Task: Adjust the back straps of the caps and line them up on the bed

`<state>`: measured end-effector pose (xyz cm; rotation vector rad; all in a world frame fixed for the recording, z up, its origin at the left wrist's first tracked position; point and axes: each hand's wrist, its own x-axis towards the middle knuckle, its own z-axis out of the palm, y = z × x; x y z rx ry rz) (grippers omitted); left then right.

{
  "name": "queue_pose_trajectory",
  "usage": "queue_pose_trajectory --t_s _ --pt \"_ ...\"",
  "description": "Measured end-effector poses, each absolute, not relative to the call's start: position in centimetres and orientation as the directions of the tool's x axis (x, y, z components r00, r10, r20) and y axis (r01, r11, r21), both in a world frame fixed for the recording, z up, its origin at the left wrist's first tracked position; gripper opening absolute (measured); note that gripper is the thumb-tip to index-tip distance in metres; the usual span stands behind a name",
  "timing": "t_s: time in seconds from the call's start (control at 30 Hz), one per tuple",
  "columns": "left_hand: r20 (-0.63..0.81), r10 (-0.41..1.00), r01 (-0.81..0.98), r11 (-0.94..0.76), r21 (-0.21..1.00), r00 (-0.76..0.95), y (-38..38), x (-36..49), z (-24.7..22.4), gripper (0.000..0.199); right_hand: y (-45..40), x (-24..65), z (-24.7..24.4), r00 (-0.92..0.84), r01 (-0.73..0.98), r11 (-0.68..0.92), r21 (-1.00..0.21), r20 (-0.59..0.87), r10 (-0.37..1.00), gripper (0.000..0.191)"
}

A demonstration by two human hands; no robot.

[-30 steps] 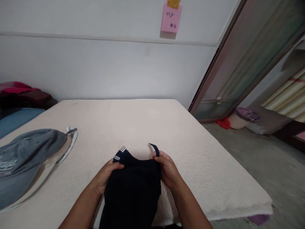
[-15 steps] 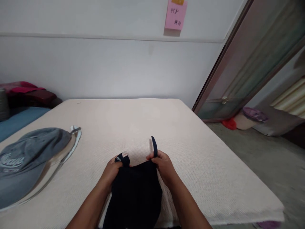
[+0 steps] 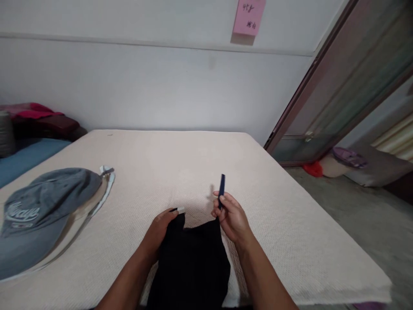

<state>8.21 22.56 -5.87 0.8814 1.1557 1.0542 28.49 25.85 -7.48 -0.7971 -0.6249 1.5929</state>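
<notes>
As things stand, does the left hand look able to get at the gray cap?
Probably yes: only the pale cover shows between the left hand and the gray cap, though that hand would likely need to release the black cloth item first.

The black piece [image 3: 193, 265] looks matt cloth, the pale cover [image 3: 174, 159] rough weave, the note [image 3: 249, 18] paper.

Left hand [image 3: 161, 221] and right hand [image 3: 235, 217], both bare. The fingers [image 3: 229, 200] are slim, with rounded tips; the right thumb [image 3: 223, 200] is short and blunt. Left forearm [image 3: 129, 275] and right forearm [image 3: 263, 275], likewise bare, are smooth in outline, narrow at the wrist and broader toward the near edge, where the view cuts them off. Fine nail detail is too small to tell.
</notes>
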Motion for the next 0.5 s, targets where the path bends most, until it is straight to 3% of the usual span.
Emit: queue_pose_trajectory --t_s 0.1,0.33,0.5 --pt "-0.311 0.95 -0.249 0.31 0.918 0.034 22.5 8.1 -6.0 0.017 26.0 28.7 -7.3 -0.149 -0.665 -0.224 -0.712 -0.166 0.975 0.013" --pt "-0.43 0.871 -0.493 0.49 0.719 0.238 22.3 8.1 -5.9 0.019 25.2 27.5 -7.1 -0.316 -0.476 -0.325 -0.817 -0.185 0.93 0.026" --pt "-0.38 0.896 -0.466 0.444 0.765 0.229 22.3 7.9 -6.3 0.018 25.1 27.1 -7.2 -0.376 -0.412 -0.345 -0.843 -0.187 0.908 0.024"
